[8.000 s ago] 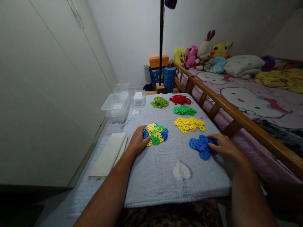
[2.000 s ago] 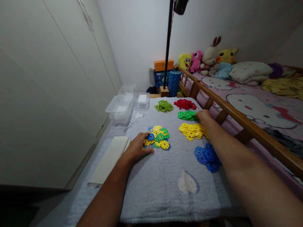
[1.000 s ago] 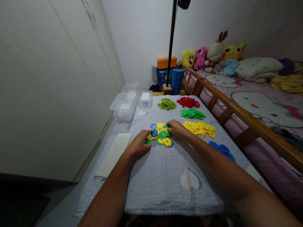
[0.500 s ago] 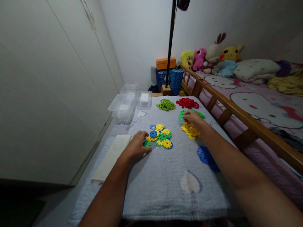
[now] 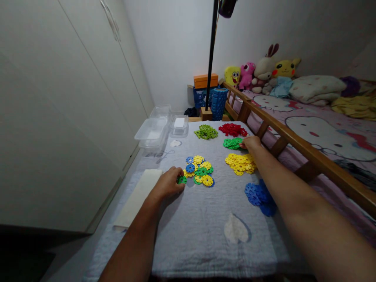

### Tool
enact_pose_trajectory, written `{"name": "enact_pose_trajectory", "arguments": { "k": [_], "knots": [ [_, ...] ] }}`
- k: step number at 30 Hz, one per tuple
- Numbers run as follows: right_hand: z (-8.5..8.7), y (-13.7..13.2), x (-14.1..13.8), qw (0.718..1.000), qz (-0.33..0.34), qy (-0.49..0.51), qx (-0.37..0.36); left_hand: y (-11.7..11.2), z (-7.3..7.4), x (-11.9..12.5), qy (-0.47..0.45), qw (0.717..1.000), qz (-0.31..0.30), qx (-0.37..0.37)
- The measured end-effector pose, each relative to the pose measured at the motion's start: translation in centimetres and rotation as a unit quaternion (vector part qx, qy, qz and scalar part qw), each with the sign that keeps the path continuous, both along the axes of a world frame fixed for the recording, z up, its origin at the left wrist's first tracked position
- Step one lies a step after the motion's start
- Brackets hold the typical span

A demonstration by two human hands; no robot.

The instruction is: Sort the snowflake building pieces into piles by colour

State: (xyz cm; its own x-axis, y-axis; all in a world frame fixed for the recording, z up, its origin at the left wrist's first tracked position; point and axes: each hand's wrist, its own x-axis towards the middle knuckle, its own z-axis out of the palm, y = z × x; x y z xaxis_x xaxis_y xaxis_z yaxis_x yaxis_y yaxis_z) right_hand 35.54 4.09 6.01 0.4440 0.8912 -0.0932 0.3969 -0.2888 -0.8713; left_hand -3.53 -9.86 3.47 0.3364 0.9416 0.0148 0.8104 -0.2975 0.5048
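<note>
My left hand (image 5: 170, 181) curls its thumb and fingers around a green notched plastic disc (image 5: 182, 180) at the left edge of a mixed pile of yellow, blue and green discs (image 5: 202, 171). My right hand (image 5: 249, 143) is at the right side of a pile of green discs (image 5: 232, 143), its fingers drawn together and pointing left; what lies between them is hidden. Just in front of it are yellow discs (image 5: 239, 163), partly behind the wrist. Blue discs (image 5: 258, 196) lie nearer, partly covered by my right forearm.
Red pieces (image 5: 232, 129) and lime-green pieces (image 5: 206, 132) form piles at the back of the cloth-covered table (image 5: 199, 235). Clear plastic containers (image 5: 151, 130) stand back left, and a folded cream cloth (image 5: 141, 197) lies left. A wooden bed rail (image 5: 282, 143) borders the right side.
My right hand has shifted from the left part of the green pile to its right edge, uncovering green and yellow discs. My left thumb has drawn in closer to the green disc.
</note>
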Motion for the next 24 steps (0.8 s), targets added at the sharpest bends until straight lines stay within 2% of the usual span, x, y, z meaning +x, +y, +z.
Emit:
{"name": "enact_pose_trajectory", "arguments": {
  "k": [4,6,8,10,13,14,19,22,24],
  "knots": [
    [1.2,-0.8,-0.3,0.997,-0.073,0.022,-0.001,-0.2,0.1,0.4,0.010,1.000,0.010,0.004],
    [1.8,-1.9,-1.0,0.996,-0.081,0.030,0.014,-0.2,0.1,0.6,0.010,1.000,0.012,0.000],
    [2.2,-3.5,-2.3,0.998,-0.030,0.031,0.036,-0.2,0.2,0.7,0.008,1.000,0.014,0.004],
    [2.2,-5.3,-4.2,0.995,0.078,0.019,0.055,-0.1,0.1,0.8,0.003,1.000,0.017,0.019],
    [0.9,-8.2,-7.6,0.956,0.284,-0.058,0.043,0.1,-0.1,1.0,-0.017,0.999,0.019,0.039],
    [0.3,-9.0,-8.8,0.940,0.323,-0.104,0.046,0.2,-0.2,1.0,-0.028,0.998,0.020,0.043],
    [-2.8,-10.6,-12.9,0.905,0.315,-0.274,0.081,0.5,-0.9,1.4,-0.089,0.993,0.034,0.068],
    [-3.5,-10.4,-13.4,0.899,0.308,-0.302,0.072,0.6,-1.3,1.5,-0.110,0.990,0.037,0.079],
    [-3.6,-10.3,-13.3,0.908,0.300,-0.281,0.082,0.8,-1.5,1.5,-0.113,0.990,0.036,0.082]
  ]
}}
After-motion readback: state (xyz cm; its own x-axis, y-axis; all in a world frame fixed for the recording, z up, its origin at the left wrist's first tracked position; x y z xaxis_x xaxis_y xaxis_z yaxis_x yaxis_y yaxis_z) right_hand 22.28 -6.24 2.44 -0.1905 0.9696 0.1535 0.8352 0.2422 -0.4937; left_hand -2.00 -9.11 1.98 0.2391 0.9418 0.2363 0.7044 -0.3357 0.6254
